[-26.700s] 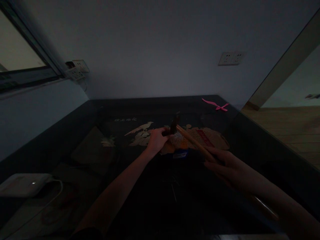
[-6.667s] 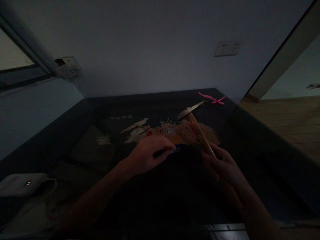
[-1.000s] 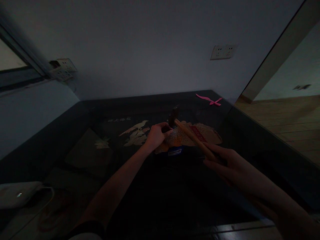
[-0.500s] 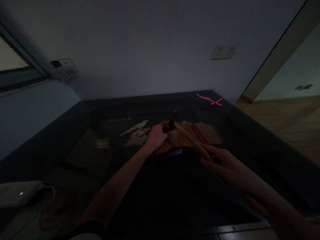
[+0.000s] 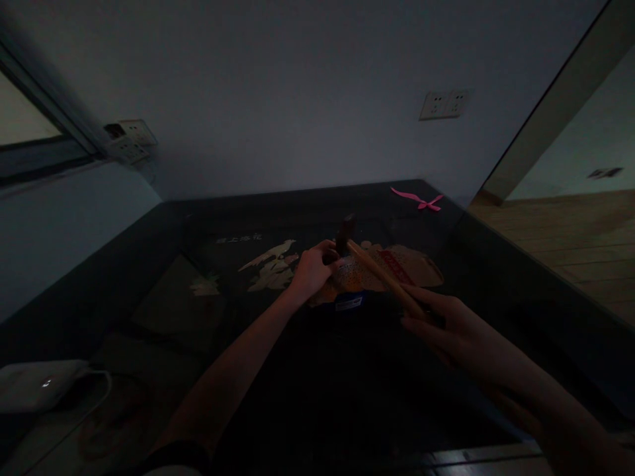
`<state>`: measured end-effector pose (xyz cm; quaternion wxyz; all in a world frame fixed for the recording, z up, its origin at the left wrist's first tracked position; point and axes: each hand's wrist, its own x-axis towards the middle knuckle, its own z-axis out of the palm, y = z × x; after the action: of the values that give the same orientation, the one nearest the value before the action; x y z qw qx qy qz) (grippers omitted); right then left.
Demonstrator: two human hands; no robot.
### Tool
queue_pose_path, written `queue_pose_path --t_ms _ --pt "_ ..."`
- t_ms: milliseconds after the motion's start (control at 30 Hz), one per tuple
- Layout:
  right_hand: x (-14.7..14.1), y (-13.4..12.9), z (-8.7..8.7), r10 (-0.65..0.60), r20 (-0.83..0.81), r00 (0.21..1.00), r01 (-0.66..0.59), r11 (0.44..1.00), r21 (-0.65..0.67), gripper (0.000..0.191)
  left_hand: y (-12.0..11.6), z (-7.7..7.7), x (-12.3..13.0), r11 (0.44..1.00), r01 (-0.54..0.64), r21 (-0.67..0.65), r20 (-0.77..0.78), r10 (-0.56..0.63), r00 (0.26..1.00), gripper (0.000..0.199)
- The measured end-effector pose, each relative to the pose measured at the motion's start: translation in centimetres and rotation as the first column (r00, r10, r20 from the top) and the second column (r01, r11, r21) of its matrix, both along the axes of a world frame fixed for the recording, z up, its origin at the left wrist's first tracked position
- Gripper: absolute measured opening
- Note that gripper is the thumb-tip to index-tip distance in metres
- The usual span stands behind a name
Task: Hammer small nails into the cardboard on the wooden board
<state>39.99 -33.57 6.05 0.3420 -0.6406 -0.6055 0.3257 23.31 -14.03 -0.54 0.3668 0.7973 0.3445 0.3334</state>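
My right hand (image 5: 454, 327) is closed around the wooden handle of a hammer (image 5: 381, 274), whose dark head points up and away from me. My left hand (image 5: 313, 270) has its fingers curled together right beside the hammer head. What those fingers pinch, if anything, is too dark to make out. Under and beside the left hand lies a tan, speckled flat thing (image 5: 411, 264) with a red strip across it. A blue label (image 5: 348, 302) shows at its near edge. Dim light blurs the detail here.
The dark table (image 5: 317, 370) bears a painted bird picture (image 5: 272, 264). A pink ribbon (image 5: 427, 204) lies at its far right corner. At the left stand a white device (image 5: 40, 387) and its cable. Wall sockets (image 5: 443, 104) are above the table.
The hammer head has risen slightly, and my right hand has shifted a little to the right. My left hand stays almost where it was.
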Motion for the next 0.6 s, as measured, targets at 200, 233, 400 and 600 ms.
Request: queue_pose_path --t_ms 200,233,400,600 --pt "0.06 -0.14 -0.29 -0.013 -0.002 1.000 0.013 0.999 0.044 0.046 -0.18 0.30 0.03 1.000 -0.010 0.002 0.006 0.010 1.000 0.019" --pt "0.02 -0.04 -0.36 -0.002 -0.002 1.000 0.002 0.999 0.048 0.044 -0.12 0.24 0.01 1.000 -0.013 0.009 -0.003 0.013 1.000 0.020" --pt "-0.10 -0.06 -0.26 -0.038 0.018 0.999 0.037 0.999 0.033 0.046 0.02 0.11 -0.08 1.000 -0.011 0.019 -0.019 0.012 1.000 0.018" --pt "-0.03 -0.30 -0.51 -0.006 0.014 1.000 0.006 1.000 0.000 0.050 -0.01 0.19 0.02 1.000 -0.019 0.008 -0.029 0.019 0.999 0.018"
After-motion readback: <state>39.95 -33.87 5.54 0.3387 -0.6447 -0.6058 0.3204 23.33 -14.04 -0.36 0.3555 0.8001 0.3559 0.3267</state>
